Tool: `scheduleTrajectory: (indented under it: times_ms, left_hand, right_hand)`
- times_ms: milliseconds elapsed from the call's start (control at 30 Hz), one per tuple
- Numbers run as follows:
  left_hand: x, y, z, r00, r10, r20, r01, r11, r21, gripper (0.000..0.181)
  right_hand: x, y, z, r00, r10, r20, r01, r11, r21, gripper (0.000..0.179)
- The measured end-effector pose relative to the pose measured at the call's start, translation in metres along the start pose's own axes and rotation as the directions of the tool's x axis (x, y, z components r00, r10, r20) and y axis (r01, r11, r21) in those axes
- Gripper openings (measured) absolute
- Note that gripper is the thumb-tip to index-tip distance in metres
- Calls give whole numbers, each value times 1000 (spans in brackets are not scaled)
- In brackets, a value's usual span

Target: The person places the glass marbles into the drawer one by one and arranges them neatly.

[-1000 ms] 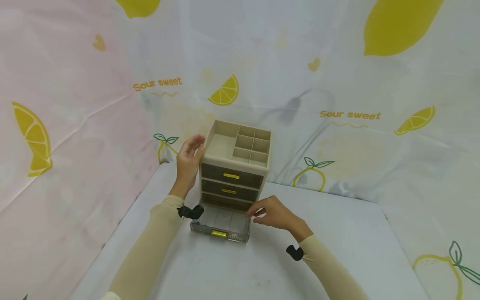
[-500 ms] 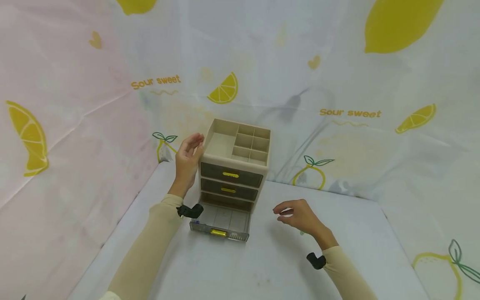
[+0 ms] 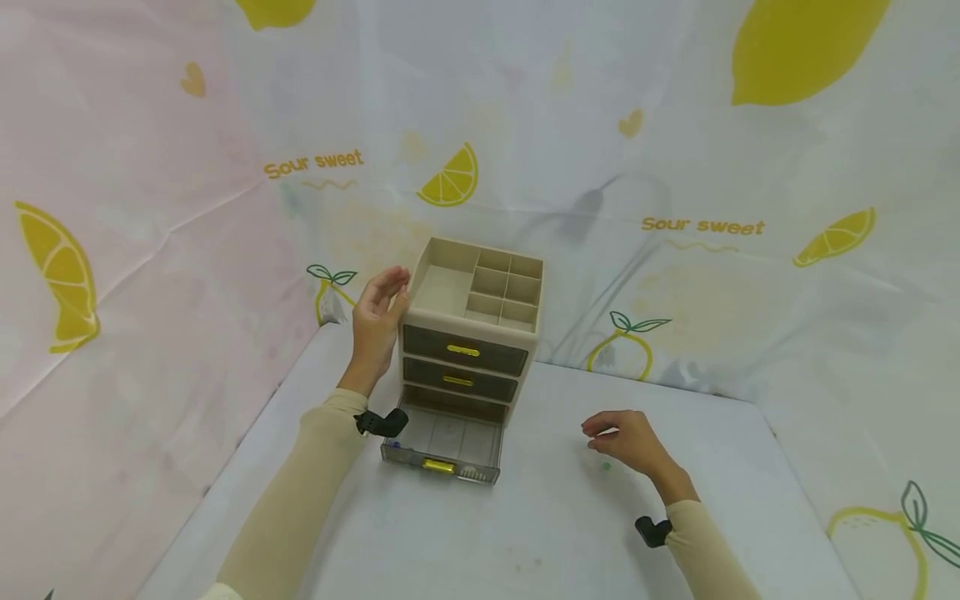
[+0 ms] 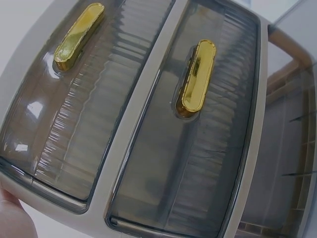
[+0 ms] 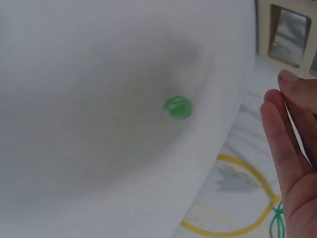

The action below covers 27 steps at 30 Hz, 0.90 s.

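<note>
A beige desktop drawer organizer (image 3: 471, 325) stands on the table, its top divided into compartments. My left hand (image 3: 377, 321) rests against its left side, fingers extended; in the left wrist view only a bit of that hand (image 4: 16, 218) shows. The bottom drawer (image 3: 442, 446) is pulled out and holds a small blue-purple piece (image 3: 397, 445) near its front left corner. Over the table on the right, my right hand (image 3: 630, 440) hovers with fingers loosely bent and nothing between them. Just below it lies a small round green bead or marble (image 5: 179, 107).
Two upper drawers with gold handles (image 4: 198, 77) are closed. A white cloth covers the table (image 3: 525, 533). Behind and to the left hangs a lemon-print curtain (image 3: 525, 125), close to the organizer's back.
My right hand has moved right, away from the pulled-out drawer, to above the table. The green piece has come into view beneath it. My left hand and the organizer stay put.
</note>
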<state>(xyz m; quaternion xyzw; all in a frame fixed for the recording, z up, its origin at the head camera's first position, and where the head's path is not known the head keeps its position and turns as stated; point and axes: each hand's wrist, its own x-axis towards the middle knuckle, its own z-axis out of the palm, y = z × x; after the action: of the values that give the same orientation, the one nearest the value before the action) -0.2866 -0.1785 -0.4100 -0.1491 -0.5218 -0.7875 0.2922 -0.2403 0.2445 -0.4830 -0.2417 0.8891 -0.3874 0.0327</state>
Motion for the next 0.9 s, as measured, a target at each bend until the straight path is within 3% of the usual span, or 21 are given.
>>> scheduleTrajectory:
  times_ms: [133,400,900]
  left_hand:
    - [0,1,1,1000,-9,-8,9,1000,-5,43]
    - [0,2,2,1000,-17,-5,17,1000,4,43]
    - [-1,4,2,1000,-23,5,23,1000,12,44]
  right_hand:
    - [-8,19,-3,999,32,23,-31,999,-30,20]
    - [-19,39,-4,999,23,34,-20,996,-92,18]
    - [-25,49,2,999,35,29,-32,996,-88,20]
